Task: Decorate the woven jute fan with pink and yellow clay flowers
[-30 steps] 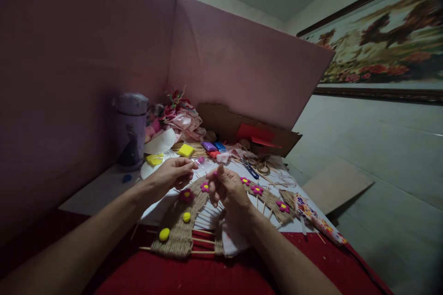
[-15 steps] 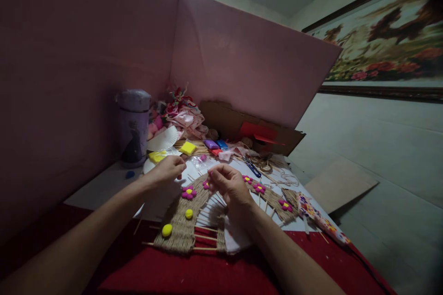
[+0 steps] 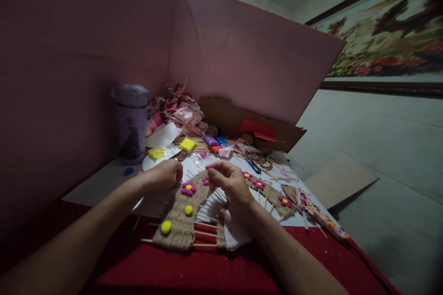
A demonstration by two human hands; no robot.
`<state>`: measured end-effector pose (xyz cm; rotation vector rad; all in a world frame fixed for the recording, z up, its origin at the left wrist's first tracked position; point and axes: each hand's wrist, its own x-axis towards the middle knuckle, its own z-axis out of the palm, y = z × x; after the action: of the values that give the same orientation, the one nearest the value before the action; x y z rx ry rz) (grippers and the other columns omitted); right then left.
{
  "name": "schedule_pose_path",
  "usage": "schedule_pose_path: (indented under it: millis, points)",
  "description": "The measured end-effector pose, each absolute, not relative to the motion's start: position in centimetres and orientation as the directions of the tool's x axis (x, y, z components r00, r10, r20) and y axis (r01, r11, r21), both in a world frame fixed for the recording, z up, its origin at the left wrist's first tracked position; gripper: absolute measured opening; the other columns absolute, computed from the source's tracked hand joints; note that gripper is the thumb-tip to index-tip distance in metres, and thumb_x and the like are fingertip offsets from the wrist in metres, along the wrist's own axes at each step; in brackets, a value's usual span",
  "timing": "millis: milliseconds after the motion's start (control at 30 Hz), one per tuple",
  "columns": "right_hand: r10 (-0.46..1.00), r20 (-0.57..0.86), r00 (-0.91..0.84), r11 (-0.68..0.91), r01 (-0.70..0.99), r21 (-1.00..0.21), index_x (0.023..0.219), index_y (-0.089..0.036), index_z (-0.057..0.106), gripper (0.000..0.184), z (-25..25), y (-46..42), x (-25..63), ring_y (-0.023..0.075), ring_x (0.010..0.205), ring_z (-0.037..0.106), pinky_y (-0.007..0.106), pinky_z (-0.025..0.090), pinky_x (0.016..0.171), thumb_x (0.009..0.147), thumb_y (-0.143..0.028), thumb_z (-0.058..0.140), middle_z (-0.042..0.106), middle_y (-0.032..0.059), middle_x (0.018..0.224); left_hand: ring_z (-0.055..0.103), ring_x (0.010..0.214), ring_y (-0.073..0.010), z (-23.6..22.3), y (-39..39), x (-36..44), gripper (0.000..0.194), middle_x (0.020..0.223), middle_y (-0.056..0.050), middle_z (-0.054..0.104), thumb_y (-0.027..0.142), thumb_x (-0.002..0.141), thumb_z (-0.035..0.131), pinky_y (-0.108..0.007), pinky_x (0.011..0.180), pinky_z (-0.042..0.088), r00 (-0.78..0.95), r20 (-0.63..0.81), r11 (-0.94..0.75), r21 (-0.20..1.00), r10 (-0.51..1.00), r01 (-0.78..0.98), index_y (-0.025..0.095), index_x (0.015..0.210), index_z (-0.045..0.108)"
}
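Note:
A fan-shaped weaving of brown twine (image 3: pixel 173 236) over thin wooden sticks lies in front of me. Magenta clay flowers with yellow centres, such as the left flower (image 3: pixel 188 188), dot its band, and two plain yellow clay balls (image 3: pixel 166 227) rest lower on its left side. Above the weaving, my right hand (image 3: pixel 230 182) has thumb and forefinger pinched together; anything between the tips is too small to make out. My left hand (image 3: pixel 165 174) hovers beside the weaving's upper left edge with its fingers curled closed, their contents hidden.
Behind my hands lie a yellow clay pack (image 3: pixel 188 144), a purple clay pack (image 3: pixel 210 141) and blue-handled scissors (image 3: pixel 254 164). A lilac tumbler (image 3: pixel 130 124) stands at left. On the right, a flower-patterned glue gun (image 3: pixel 321 214) trails a cord. Pink panels enclose the back.
My left hand has drawn slightly down and left, with its fingers curled further in. My right hand keeps its pinch over the weaving. The view has shifted slightly.

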<state>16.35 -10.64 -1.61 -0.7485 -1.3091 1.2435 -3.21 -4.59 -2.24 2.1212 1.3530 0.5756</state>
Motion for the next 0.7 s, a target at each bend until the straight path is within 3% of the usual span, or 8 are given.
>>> schedule_pose_path:
  millis: [100, 233, 367, 500, 700]
  points:
    - [0.943, 0.287, -0.167, 0.253, -0.198, -0.947, 0.081, -0.015, 0.061, 0.021, -1.2, -11.0, 16.3, 0.0064, 0.044, 0.051, 0.019, 0.045, 0.042, 0.067, -0.027, 0.07, 0.06, -0.0033, 0.059, 0.042, 0.045, -0.011, -2.0, -4.7, -3.1, 0.009, 0.046, 0.004, 0.049, 0.01, 0.049, 0.055, -0.021, 0.044, 0.026, 0.422, -0.057, -0.205, 0.81, 0.905, 0.55, 0.017, 0.054, 0.053]
    - [0.93, 0.34, -0.142, 0.326, -0.115, -0.938, 0.077, -0.016, 0.06, 0.015, -0.9, -11.2, 16.2, 0.0071, 0.047, 0.052, 0.019, 0.044, 0.046, 0.067, -0.022, 0.069, 0.058, -0.0041, 0.057, 0.041, 0.042, -0.0086, -0.8, -5.7, -3.1, 0.016, 0.047, 0.005, 0.049, 0.015, 0.052, 0.063, -0.02, 0.043, 0.027, 0.472, -0.219, 0.118, 0.965, 0.854, 0.235, 0.017, 0.061, 0.05]
    - [0.899, 0.415, -0.139, 0.418, -0.007, -0.908, 0.073, -0.016, 0.06, 0.008, -1.0, -11.3, 16.2, 0.0063, 0.048, 0.049, 0.018, 0.042, 0.046, 0.073, -0.024, 0.065, 0.056, -0.0037, 0.059, 0.045, 0.046, -0.0088, 0.3, -6.4, -3.0, 0.018, 0.052, 0.004, 0.053, 0.013, 0.052, 0.066, -0.021, 0.048, 0.037, 0.541, -0.339, 0.368, 0.928, 0.769, 0.058, 0.016, 0.064, 0.053]
    - [0.889, 0.432, -0.151, 0.442, 0.037, -0.896, 0.077, -0.018, 0.061, 0.007, -1.4, -11.4, 16.3, 0.0074, 0.052, 0.049, 0.019, 0.043, 0.046, 0.074, -0.024, 0.064, 0.056, -0.0026, 0.065, 0.05, 0.052, -0.0107, 0.5, -6.5, -2.7, 0.012, 0.059, -0.001, 0.059, 0.013, 0.053, 0.063, -0.024, 0.054, 0.041, 0.541, -0.376, 0.403, 0.912, 0.752, 0.075, 0.012, 0.064, 0.059]
    - [0.881, 0.456, -0.125, 0.467, 0.08, -0.881, 0.081, -0.02, 0.06, 0.006, -2.0, -11.1, 16.5, 0.0095, 0.057, 0.052, 0.023, 0.045, 0.053, 0.076, -0.023, 0.061, 0.057, -0.002, 0.066, 0.043, 0.045, -0.0084, 0.5, -6.4, -2.8, 0.005, 0.051, 0.001, 0.053, 0.01, 0.057, 0.056, -0.02, 0.047, 0.036, 0.605, -0.368, 0.429, 0.902, 0.706, 0.048, 0.012, 0.056, 0.06]
